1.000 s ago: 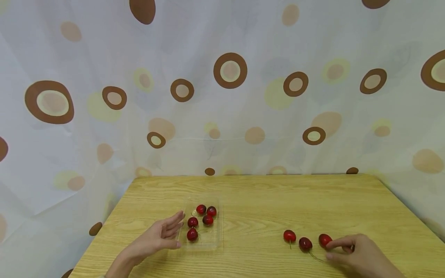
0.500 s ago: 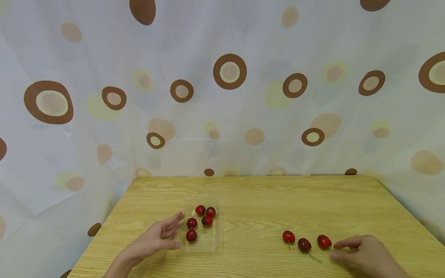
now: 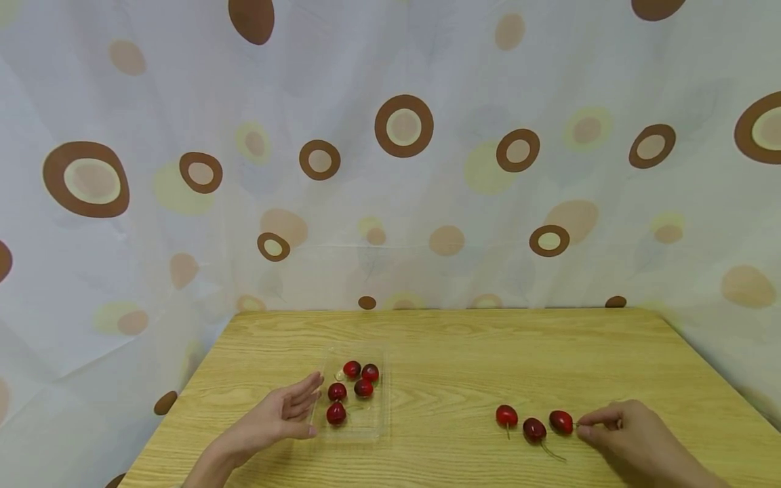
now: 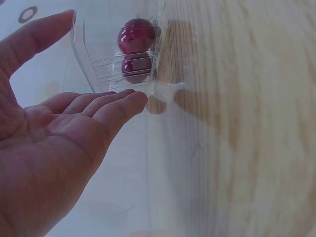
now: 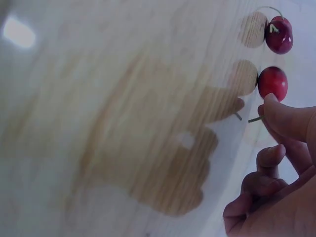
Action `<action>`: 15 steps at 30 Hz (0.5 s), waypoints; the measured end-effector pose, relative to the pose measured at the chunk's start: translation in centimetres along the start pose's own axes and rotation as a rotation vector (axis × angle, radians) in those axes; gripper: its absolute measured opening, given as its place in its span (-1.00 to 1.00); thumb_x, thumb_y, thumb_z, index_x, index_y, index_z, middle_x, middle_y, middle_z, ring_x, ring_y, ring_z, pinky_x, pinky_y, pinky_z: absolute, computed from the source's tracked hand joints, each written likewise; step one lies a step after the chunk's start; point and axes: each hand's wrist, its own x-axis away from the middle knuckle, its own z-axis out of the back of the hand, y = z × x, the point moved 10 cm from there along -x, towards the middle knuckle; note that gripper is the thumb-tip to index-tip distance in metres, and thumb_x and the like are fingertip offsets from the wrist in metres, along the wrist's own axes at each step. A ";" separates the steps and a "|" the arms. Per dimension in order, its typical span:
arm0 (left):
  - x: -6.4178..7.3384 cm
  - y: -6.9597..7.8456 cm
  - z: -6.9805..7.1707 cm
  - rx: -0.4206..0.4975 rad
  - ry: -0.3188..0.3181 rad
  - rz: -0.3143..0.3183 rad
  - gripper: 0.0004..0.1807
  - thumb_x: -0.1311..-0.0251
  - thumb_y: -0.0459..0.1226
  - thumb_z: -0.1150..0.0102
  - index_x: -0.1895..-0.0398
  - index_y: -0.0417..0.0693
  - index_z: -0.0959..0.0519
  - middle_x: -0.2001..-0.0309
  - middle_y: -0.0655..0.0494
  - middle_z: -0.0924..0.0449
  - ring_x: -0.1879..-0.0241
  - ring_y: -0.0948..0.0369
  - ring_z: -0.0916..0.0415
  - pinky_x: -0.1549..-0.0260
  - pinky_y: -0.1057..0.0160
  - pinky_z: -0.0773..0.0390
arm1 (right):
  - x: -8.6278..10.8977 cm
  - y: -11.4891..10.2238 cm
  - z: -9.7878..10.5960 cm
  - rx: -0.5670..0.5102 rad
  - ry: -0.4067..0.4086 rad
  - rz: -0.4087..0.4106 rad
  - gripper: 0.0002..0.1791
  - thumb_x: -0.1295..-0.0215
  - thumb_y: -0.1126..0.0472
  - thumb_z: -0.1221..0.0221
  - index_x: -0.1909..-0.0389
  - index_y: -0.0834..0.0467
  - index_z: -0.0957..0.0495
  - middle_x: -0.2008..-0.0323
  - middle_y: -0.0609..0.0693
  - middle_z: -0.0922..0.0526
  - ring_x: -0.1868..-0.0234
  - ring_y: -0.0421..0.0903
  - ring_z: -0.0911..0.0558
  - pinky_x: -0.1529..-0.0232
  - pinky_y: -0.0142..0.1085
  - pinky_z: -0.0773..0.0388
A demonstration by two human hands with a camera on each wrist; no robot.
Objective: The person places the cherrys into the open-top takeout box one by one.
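Note:
My right hand (image 3: 637, 434) pinches the short stem of a red cherry (image 3: 561, 422) between thumb and forefinger. In the right wrist view the stem's end pokes out past the fingertips, and the cherry (image 5: 273, 83) sits at the tabletop. Left of it lie a darker cherry (image 3: 534, 430) with a long stem and a bright red cherry (image 3: 506, 415). My left hand (image 3: 277, 417) rests with fingers extended at the left side of a clear plastic box (image 3: 369, 434). Several cherries lie inside the box, among them a dark red cherry (image 3: 336, 413) near the front.
The wood-grain table (image 3: 439, 359) reaches back to a pale curtain (image 3: 427, 190) printed with brown and yellow ovals. The curtain also hangs along the left and right sides. A wide stretch of tabletop separates the box from the loose cherries.
My right hand drew back from the rightmost cherry, then its thumb and forefinger came together on the stem. That cherry has turned and shifted slightly left. The left hand stays put.

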 end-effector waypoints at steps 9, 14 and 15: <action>0.1 0.1 -0.2 -0.001 -0.007 -0.003 -0.01 -0.48 -0.40 -0.20 -0.67 -0.38 0.29 -0.65 -0.38 0.33 -0.58 -0.37 0.23 -0.46 -0.32 -0.09 | -1.2 0.7 0.1 -0.042 -0.004 0.040 -0.68 -0.40 0.12 -0.39 0.02 0.28 -0.81 0.07 0.11 -0.78 0.14 -0.14 -0.64 0.23 -0.37 -0.58; 0.1 0.1 -0.1 -0.003 -0.002 0.005 0.00 -0.47 -0.38 -0.22 -0.68 -0.36 0.28 -0.65 -0.35 0.32 -0.59 -0.34 0.23 -0.46 -0.30 -0.08 | -1.5 0.5 0.3 -0.067 -0.004 0.097 -0.66 -0.40 0.13 -0.40 0.00 0.32 -0.79 0.13 0.06 -0.78 0.14 -0.21 -0.64 0.21 -0.40 -0.58; 0.0 0.1 -0.1 -0.002 -0.001 0.008 0.00 -0.47 -0.38 -0.23 -0.68 -0.35 0.27 -0.66 -0.34 0.32 -0.59 -0.34 0.23 -0.47 -0.29 -0.08 | -1.5 0.3 0.4 -0.065 -0.001 0.127 -0.68 -0.40 0.15 -0.40 0.01 0.33 -0.79 0.17 0.03 -0.77 0.17 -0.24 -0.63 0.23 -0.40 -0.58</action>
